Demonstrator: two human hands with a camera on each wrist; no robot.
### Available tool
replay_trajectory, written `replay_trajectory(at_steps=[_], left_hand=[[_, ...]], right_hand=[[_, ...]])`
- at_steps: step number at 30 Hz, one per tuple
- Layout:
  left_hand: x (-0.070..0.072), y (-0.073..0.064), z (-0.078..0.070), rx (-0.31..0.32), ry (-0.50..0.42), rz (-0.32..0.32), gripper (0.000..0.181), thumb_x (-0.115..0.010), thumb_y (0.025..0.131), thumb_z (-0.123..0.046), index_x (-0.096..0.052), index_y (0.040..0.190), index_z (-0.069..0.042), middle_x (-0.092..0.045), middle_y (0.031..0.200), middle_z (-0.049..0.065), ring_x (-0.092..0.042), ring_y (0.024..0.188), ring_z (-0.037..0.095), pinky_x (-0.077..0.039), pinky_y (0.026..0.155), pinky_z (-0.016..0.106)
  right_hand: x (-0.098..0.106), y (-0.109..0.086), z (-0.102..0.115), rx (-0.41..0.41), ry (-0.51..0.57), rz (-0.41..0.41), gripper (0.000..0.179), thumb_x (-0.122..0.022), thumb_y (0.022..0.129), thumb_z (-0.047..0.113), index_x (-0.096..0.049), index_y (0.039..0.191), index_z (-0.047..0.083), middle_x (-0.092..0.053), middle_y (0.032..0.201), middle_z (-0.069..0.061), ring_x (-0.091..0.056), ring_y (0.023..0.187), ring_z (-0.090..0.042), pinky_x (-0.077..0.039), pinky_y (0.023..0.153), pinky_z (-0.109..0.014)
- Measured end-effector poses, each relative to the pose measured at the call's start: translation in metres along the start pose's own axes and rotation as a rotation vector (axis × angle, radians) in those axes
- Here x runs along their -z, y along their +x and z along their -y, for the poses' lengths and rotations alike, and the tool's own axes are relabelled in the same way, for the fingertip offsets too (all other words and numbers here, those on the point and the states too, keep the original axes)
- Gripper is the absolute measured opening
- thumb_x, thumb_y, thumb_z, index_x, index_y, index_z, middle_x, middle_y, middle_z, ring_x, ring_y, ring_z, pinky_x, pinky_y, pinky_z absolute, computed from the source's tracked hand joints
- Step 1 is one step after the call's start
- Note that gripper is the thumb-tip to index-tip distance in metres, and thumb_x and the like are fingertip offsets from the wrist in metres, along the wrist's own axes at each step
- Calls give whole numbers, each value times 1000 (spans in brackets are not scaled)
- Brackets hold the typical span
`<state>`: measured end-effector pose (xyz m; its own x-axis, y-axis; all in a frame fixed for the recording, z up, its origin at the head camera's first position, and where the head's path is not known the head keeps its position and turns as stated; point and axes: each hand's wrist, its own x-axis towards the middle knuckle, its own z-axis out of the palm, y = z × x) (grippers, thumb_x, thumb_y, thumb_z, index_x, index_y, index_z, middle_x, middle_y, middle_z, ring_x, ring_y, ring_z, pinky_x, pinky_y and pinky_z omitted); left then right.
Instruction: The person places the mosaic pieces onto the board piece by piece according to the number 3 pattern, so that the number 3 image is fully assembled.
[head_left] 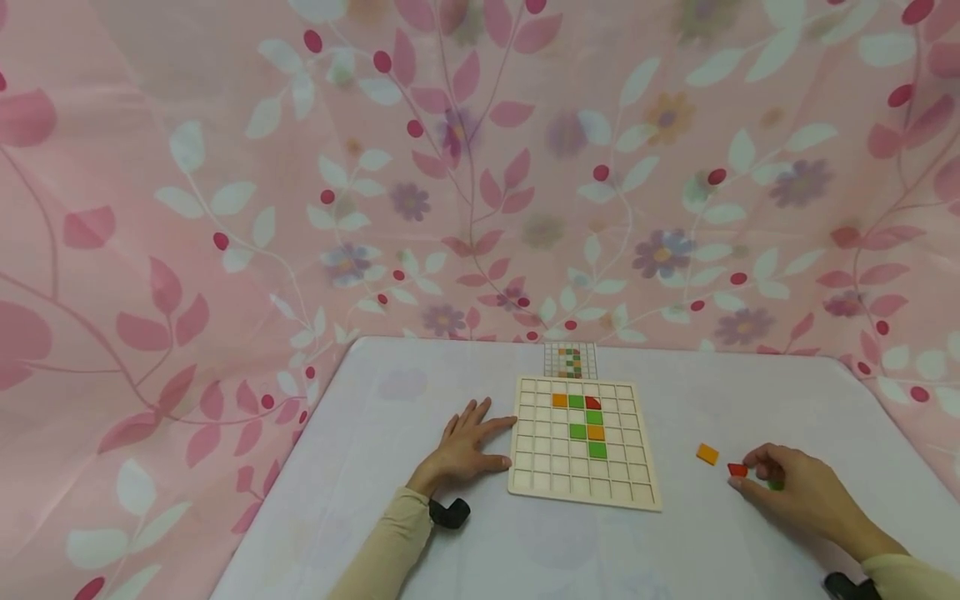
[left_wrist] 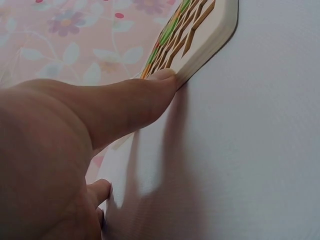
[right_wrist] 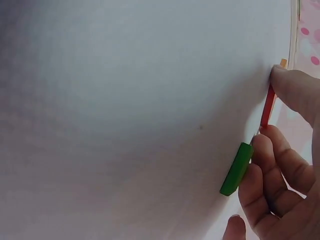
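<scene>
A wooden grid board [head_left: 547, 487] lies on the table, with orange, green and red pieces in several of its cells. My left hand [head_left: 461, 450] is spread beside it, the thumb [left_wrist: 135, 97] and index finger touching its left edge. Off to the right, my right hand [head_left: 806, 492] pinches a red piece [right_wrist: 268, 106] with one curved side between thumb and fingertips, low over the table. A green piece [right_wrist: 236, 170] lies by the other curled fingers, mostly hidden in the head view. An orange square tile [head_left: 707, 454] lies left of that hand.
Behind the board is a small printed card [head_left: 570, 360] showing a coloured grid pattern. The white-covered table [head_left: 420, 375] runs back to a pink floral cloth [head_left: 480, 167]. Each wrist carries a black device [head_left: 450, 513].
</scene>
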<state>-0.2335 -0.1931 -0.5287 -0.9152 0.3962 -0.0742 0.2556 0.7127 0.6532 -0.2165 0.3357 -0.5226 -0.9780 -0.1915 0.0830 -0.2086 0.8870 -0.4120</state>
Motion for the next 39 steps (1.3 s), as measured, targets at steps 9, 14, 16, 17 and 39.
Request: replay_trajectory(at_steps=[9, 14, 16, 17, 39], left_hand=[[-1, 1, 0, 22, 6, -1, 70, -78, 95, -39, -52, 159, -24, -12, 178, 19, 0, 166, 42, -1, 128, 70], [0, 1, -1, 20, 5, -5, 70, -78, 95, -39, -52, 158, -24, -12, 178, 19, -1, 166, 42, -1, 128, 71], [1, 0, -2, 14, -6, -5, 70, -78, 95, -38, -53, 158, -23, -13, 178, 20, -1, 166, 43, -1, 128, 71], [1, 0, -1, 12, -10, -5, 70, -78, 95, -38, -53, 158, -23, -13, 178, 21, -1, 165, 44, 0, 127, 71], [-1, 1, 2, 25, -10, 2, 71, -80, 93, -38, -53, 158, -23, -13, 178, 19, -2, 166, 42, -3, 128, 70]], right_hand=[[-3, 2, 3, 97, -82, -35, 31, -88, 88, 31, -75, 101, 7, -60, 81, 7, -46, 71, -1, -47, 62, -24], [-6, 1, 6, 174, -134, -94, 26, -87, 87, 22, -73, 99, 5, -54, 78, 7, -43, 72, -3, -44, 60, -26], [-7, 2, 6, 198, -143, -118, 25, -87, 86, 20, -72, 99, 4, -54, 79, 8, -43, 73, -2, -44, 61, -27], [-8, 2, 6, 211, -142, -130, 25, -87, 86, 18, -71, 99, 3, -54, 79, 8, -44, 73, -2, -45, 61, -27], [-12, 21, 67, 238, -131, -74, 37, -84, 93, 29, -66, 109, 1, -59, 85, 2, -50, 75, -11, -52, 63, -30]])
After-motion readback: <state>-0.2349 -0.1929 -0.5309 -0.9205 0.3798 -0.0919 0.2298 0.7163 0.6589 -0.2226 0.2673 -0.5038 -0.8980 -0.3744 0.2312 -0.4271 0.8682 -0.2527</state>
